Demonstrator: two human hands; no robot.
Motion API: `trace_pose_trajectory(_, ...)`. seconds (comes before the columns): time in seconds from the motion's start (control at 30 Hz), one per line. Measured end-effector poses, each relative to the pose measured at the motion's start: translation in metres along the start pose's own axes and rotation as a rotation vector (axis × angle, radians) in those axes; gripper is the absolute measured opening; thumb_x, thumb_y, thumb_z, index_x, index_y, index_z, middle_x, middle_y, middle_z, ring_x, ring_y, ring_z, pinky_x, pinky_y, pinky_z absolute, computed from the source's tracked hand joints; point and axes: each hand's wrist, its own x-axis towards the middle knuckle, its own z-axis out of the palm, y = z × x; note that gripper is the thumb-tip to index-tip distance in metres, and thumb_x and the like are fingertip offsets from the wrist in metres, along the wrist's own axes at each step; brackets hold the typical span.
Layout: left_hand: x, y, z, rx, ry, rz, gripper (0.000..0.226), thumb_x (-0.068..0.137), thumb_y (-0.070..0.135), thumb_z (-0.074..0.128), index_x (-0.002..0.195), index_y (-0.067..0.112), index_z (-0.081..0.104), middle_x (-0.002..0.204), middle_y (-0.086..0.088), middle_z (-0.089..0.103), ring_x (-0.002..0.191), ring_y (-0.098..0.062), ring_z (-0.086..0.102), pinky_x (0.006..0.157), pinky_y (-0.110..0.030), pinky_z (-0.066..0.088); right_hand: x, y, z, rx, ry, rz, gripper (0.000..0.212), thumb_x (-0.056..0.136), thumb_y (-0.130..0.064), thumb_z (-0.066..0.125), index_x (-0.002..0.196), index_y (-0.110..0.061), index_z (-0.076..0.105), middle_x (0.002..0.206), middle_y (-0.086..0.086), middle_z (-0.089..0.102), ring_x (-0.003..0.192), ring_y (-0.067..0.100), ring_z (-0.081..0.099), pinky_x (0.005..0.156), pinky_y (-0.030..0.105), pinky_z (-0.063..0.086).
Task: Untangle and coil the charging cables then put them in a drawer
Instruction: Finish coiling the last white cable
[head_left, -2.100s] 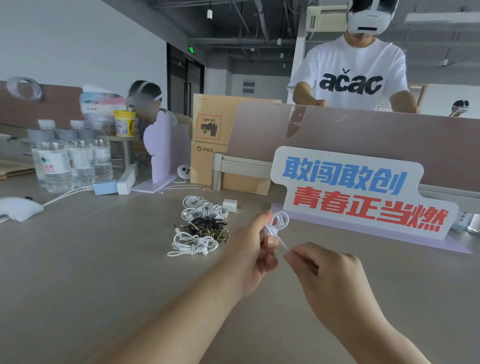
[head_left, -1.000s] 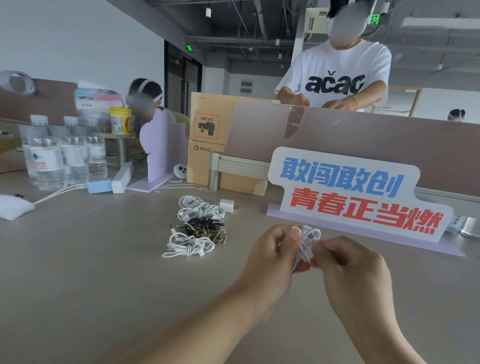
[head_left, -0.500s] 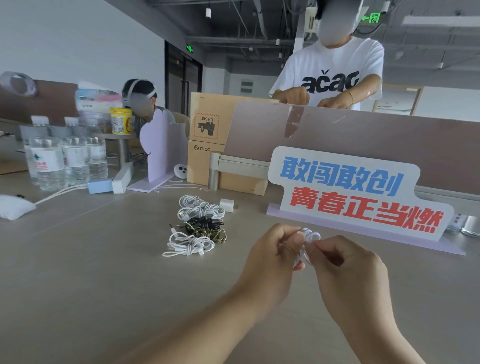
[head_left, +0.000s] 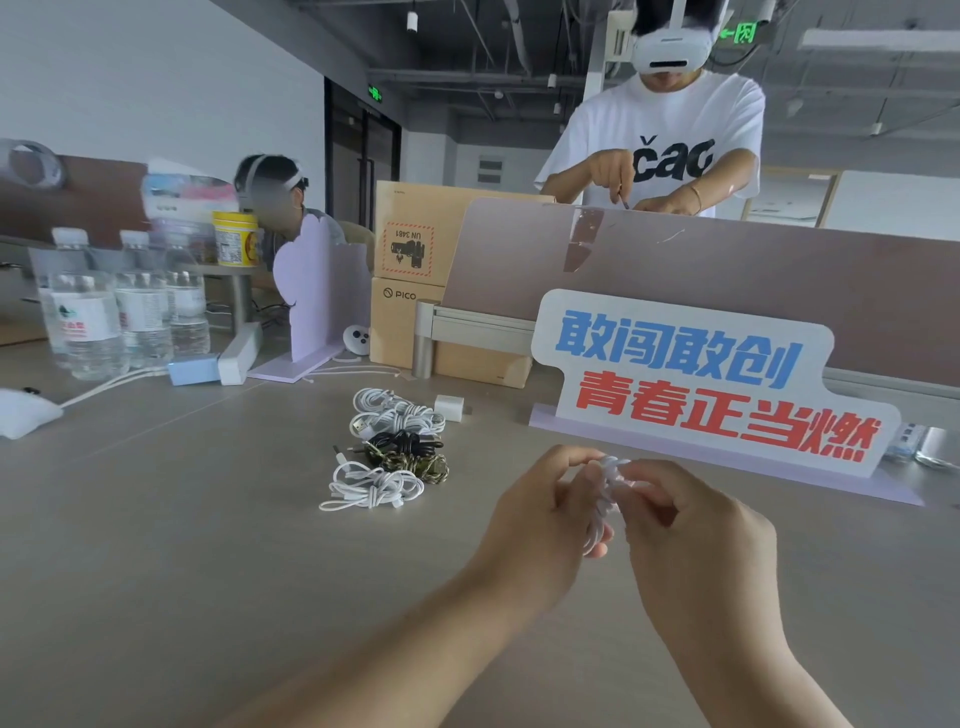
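On the left of the bench (head_left: 156, 571) lies a pile of coiled cables (head_left: 387, 452): white bundles at the far and near ends, a black one and a braided one between them. The pile is well apart from the hands and up-left of them. The left hand (head_left: 540, 519) is the nearer one to it. Its fingers (head_left: 571, 462) curl round the left side of a small white charging cable (head_left: 605, 499), held above the bench between the two hands. The bundle's long axis runs nearly upright, with its top loops showing above the fingertips and its lower end by the left thumb. The right hand (head_left: 696, 540) pinches the bundle's upper right side, fingers bent inward. The wrap looks close to finished, so the set-down would likely go leftward to the pile, and the left hand is better placed. No drawer is in view.
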Motion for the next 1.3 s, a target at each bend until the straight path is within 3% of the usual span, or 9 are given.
trace_pose_trajectory(0.2, 0.0, -0.003, -0.001, 0.064, -0.091, -0.013, 0.026, 0.099, 0.035, 0.045, 0.115, 0.022, 0.061, 0.068, 0.005, 0.059, 0.057, -0.011, 0.055, 0.063, -0.023, 0.05, 0.001, 0.004, 0.0, -0.031, 0.007, -0.001, 0.025, 0.075, -0.007, 0.072, 0.052, -0.015, 0.067, 0.048, 0.003, 0.058, 0.049, 0.023, 0.055, 0.055, 0.021, 0.035)
trace_pose_trajectory(0.37, 0.002, -0.005, -0.003, -0.051, -0.069, -0.094, 0.023, 0.099, 0.031, 0.045, 0.108, 0.024, 0.065, 0.074, 0.003, 0.061, 0.062, -0.014, 0.056, 0.064, -0.029, 0.053, 0.0, 0.003, 0.002, -0.008, -0.075, -0.028, 0.013, 0.079, -0.007, 0.072, 0.075, -0.018, 0.077, 0.067, -0.001, 0.064, 0.058, 0.011, 0.056, 0.053, 0.016, 0.039)
trace_pose_trajectory(0.47, 0.003, -0.004, -0.004, -0.079, -0.026, -0.119, 0.028, 0.102, 0.026, 0.041, 0.1, 0.025, 0.068, 0.078, -0.002, 0.061, 0.06, -0.015, 0.053, 0.062, -0.03, 0.05, -0.002, 0.005, 0.006, -0.04, -0.121, -0.074, 0.026, 0.077, 0.008, 0.068, 0.086, -0.015, 0.077, 0.076, -0.004, 0.064, 0.061, 0.005, 0.053, 0.055, 0.009, 0.039)
trace_pose_trajectory(0.53, 0.003, -0.004, -0.004, -0.069, -0.025, -0.123, 0.028, 0.102, 0.027, 0.04, 0.099, 0.027, 0.068, 0.083, 0.0, 0.064, 0.06, -0.013, 0.056, 0.063, -0.027, 0.053, -0.002, 0.007, 0.005, -0.06, -0.1, -0.107, 0.034, 0.072, 0.017, 0.067, 0.085, -0.013, 0.077, 0.076, -0.002, 0.065, 0.06, 0.011, 0.055, 0.063, 0.008, 0.04)
trace_pose_trajectory(0.63, 0.003, -0.003, -0.002, -0.05, -0.026, -0.12, 0.026, 0.101, 0.029, 0.04, 0.103, 0.027, 0.066, 0.083, 0.003, 0.067, 0.06, -0.009, 0.058, 0.064, -0.026, 0.055, 0.001, 0.009, 0.001, -0.121, -0.066, -0.179, 0.036, 0.065, 0.019, 0.071, 0.08, -0.013, 0.077, 0.072, -0.002, 0.069, 0.062, 0.019, 0.06, 0.052, 0.008, 0.037)
trace_pose_trajectory(0.77, 0.003, -0.001, -0.003, -0.052, -0.022, -0.136, 0.026, 0.101, 0.028, 0.041, 0.1, 0.029, 0.067, 0.078, 0.003, 0.066, 0.057, -0.008, 0.057, 0.065, -0.028, 0.056, 0.003, 0.008, -0.003, -0.058, 0.019, -0.214, 0.032, 0.065, 0.014, 0.075, 0.083, -0.012, 0.076, 0.078, -0.003, 0.07, 0.061, 0.009, 0.059, 0.063, 0.0, 0.04)
trace_pose_trajectory(0.97, 0.0, 0.003, -0.004, -0.016, -0.111, -0.138, 0.032, 0.1, 0.027, 0.042, 0.09, 0.038, 0.07, 0.075, 0.002, 0.063, 0.057, -0.01, 0.053, 0.063, -0.025, 0.052, 0.003, 0.004, -0.006, 0.164, 0.028, 0.001, 0.027, 0.069, 0.003, 0.077, 0.077, -0.023, 0.07, 0.078, -0.011, 0.064, 0.072, 0.001, 0.062, 0.062, -0.001, 0.041)
trace_pose_trajectory(1.1, 0.0, 0.004, -0.008, -0.007, -0.157, -0.163, 0.031, 0.1, 0.03, 0.041, 0.1, 0.032, 0.072, 0.078, 0.003, 0.065, 0.061, -0.009, 0.055, 0.064, -0.024, 0.052, 0.004, 0.003, -0.006, 0.255, -0.042, 0.17, 0.039, 0.076, -0.008, 0.074, 0.076, -0.042, 0.055, 0.082, -0.004, 0.068, 0.068, 0.009, 0.064, 0.056, 0.013, 0.044)
trace_pose_trajectory(1.3, 0.002, 0.007, -0.011, -0.146, -0.21, -0.231, 0.032, 0.099, 0.039, 0.041, 0.09, 0.024, 0.068, 0.081, -0.007, 0.061, 0.059, -0.013, 0.049, 0.056, -0.024, 0.043, 0.01, 0.006, -0.009, 0.663, -0.343, 0.44, 0.017, 0.082, -0.029, 0.064, 0.094, -0.018, 0.07, 0.093, 0.009, 0.07, 0.087, 0.021, 0.065, 0.082, 0.038, 0.053)
